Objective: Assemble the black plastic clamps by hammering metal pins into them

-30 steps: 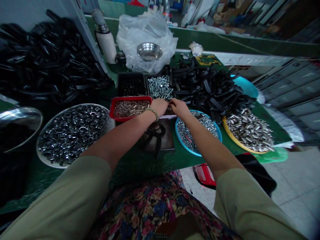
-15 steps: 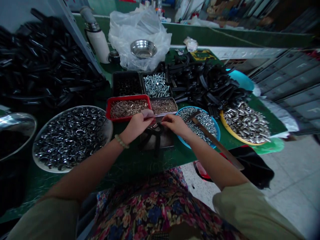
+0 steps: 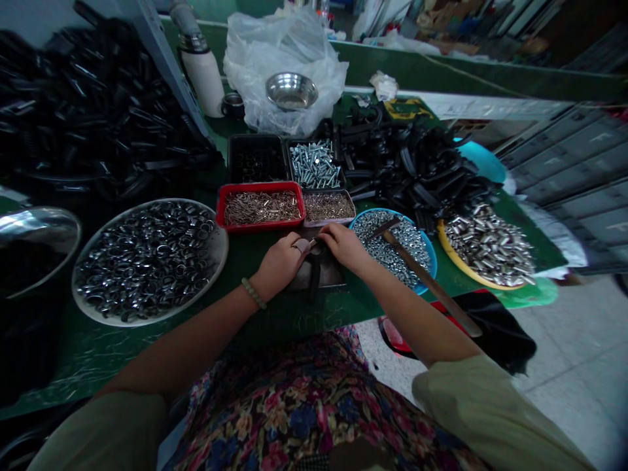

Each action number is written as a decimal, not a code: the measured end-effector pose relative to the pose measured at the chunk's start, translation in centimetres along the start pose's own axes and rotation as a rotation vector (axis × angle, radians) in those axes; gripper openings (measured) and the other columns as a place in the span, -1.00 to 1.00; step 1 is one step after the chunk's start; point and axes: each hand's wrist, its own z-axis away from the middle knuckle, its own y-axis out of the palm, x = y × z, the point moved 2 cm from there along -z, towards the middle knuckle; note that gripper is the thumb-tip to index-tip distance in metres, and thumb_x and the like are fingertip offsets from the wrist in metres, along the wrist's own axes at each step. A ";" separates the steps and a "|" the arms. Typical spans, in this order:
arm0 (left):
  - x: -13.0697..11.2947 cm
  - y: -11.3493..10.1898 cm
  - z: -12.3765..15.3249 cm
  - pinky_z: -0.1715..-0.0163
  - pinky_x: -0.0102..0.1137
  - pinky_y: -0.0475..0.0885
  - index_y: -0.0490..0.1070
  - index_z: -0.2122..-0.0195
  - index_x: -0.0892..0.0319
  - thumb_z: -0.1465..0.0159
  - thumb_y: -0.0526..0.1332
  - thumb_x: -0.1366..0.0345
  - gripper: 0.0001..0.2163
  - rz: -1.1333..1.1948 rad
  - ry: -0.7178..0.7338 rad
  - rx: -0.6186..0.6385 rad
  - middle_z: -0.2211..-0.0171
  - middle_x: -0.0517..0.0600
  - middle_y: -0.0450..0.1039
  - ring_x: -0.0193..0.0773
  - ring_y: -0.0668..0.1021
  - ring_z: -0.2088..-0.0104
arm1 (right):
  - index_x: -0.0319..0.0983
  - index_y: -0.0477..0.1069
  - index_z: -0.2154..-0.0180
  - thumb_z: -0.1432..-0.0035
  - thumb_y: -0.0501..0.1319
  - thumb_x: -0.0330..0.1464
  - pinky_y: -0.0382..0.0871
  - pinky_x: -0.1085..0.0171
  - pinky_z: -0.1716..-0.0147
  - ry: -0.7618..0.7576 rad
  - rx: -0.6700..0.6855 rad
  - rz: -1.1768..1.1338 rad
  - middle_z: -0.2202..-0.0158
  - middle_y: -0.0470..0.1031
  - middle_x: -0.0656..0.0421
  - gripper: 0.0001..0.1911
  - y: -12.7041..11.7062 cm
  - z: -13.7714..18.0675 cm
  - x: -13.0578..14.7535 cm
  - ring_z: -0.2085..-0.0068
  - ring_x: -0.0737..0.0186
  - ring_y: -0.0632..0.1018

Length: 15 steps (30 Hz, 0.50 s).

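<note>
My left hand (image 3: 282,263) and my right hand (image 3: 345,243) meet over a dark metal block (image 3: 318,273) on the green table, just in front of the red tray of thin pins (image 3: 260,206). Both hands have their fingers pinched together on a black part (image 3: 314,258) that sits on the block; any small piece between the fingertips is too small to make out. A small tray of brown bits (image 3: 328,207) lies right behind the hands. A long tool with a wooden handle (image 3: 426,278) rests across the blue bowl of nuts (image 3: 395,242) beside my right wrist.
A wide silver pan of metal rings (image 3: 147,258) is at the left, a yellow dish of metal sleeves (image 3: 488,245) at the right. Black trays, one with bolts (image 3: 314,163), stand behind. Heaps of black parts (image 3: 422,170) flank them. A white flask (image 3: 206,78) and steel bowl (image 3: 291,90) stand at the back.
Both hands have drawn back from the small trays at the rear toward me and come down onto the black part on the block.
</note>
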 end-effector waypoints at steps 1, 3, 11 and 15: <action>-0.1 0.0 0.1 0.25 -0.39 0.38 0.41 0.18 0.19 -0.39 -0.02 0.28 -0.77 -0.039 0.003 0.015 0.18 0.04 0.38 -0.25 0.46 0.24 | -0.24 0.41 0.30 -0.24 0.11 -0.43 0.33 0.23 0.15 -0.002 0.003 0.013 0.28 0.51 0.09 -0.89 0.0 0.0 0.0 0.19 0.17 0.49; -0.4 0.0 0.3 0.32 -0.41 0.36 0.40 0.16 0.19 -0.39 -0.02 0.29 -0.79 -0.110 0.019 0.042 0.19 0.04 0.37 -0.26 0.45 0.28 | -0.24 0.41 0.29 -0.25 0.12 -0.43 0.33 0.23 0.14 -0.007 0.009 0.035 0.27 0.51 0.08 -0.90 0.1 0.0 0.1 0.18 0.16 0.50; -0.7 -0.4 1.0 0.25 -0.34 0.40 0.41 0.19 0.20 -0.37 0.01 0.31 -0.81 -0.119 0.100 0.101 0.19 0.07 0.37 -0.18 0.43 0.22 | -0.27 0.41 0.25 -0.30 0.09 -0.40 0.32 0.22 0.11 -0.072 0.036 0.160 0.24 0.51 0.05 -0.86 0.5 -0.1 0.2 0.16 0.14 0.49; -0.8 -0.6 1.8 0.13 -0.31 0.42 0.38 0.05 0.18 -0.36 0.05 0.27 -0.78 -0.030 0.093 0.090 0.08 0.07 0.36 -0.18 0.44 0.17 | -0.31 0.41 0.22 -0.32 0.06 -0.40 0.32 0.22 0.10 -0.122 0.063 0.301 0.24 0.50 0.02 -0.83 0.8 -0.1 0.5 0.16 0.12 0.48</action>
